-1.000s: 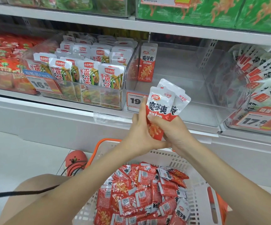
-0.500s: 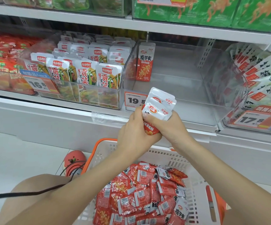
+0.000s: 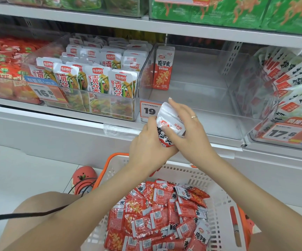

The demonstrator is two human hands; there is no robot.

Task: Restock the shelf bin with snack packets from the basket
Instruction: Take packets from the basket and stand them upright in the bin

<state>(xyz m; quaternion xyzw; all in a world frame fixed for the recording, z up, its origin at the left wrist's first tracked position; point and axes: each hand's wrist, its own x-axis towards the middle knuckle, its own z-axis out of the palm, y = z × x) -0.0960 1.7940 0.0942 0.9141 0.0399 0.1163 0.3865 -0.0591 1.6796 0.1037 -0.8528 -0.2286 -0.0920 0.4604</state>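
Head view: both hands [image 3: 166, 142] around packets [image 3: 170, 124]

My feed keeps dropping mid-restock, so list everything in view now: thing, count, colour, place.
clear shelf bin: one, transparent, middle shelf, centre
standing snack packet: one, red and white, upright at that bin's left wall
held snack packets: a small stack, count unclear, red and white, in front of the bin
basket: one, white with orange handle, on the floor below
loose snack packets: many, red, heaped in the basket
green-print packets: many, white, bin to the left
price tags: three, 16.8, 19, 17.8, on bin fronts
green packs: several, top shelf
left hand: grips the stack from below
right hand: fingers over the stack, ring worn
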